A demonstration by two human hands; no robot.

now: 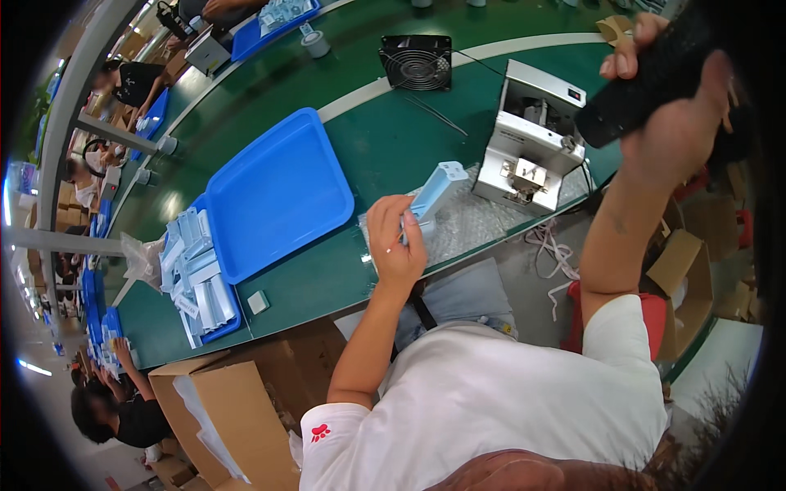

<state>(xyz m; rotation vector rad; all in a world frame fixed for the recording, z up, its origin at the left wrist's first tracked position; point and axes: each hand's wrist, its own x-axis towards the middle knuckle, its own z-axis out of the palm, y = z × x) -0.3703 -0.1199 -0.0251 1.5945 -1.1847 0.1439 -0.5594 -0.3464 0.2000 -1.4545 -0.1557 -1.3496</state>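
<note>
My left hand [395, 237] is closed around a long, light blue plastic casing [443, 188], held tilted above the near edge of the bench. Thumb and fingers grip its lower end, and its far end points toward the metal machine. My right hand [671, 135] is raised high at the upper right, close to the camera. Its fingers wrap around a thick black object [630, 94] whose kind I cannot make out. Below this hand stands a silver bench machine [524, 135] with an open top. Bubble wrap [471, 225] lies on the bench beneath the casing.
An empty blue tray [278, 196] rests left of my left hand, overlapping another tray heaped with light blue casings [196, 262]. A black fan [416, 63] and tweezers [442, 114] are farther back. Cardboard boxes [233, 417] stand below the bench. Other people work at the left.
</note>
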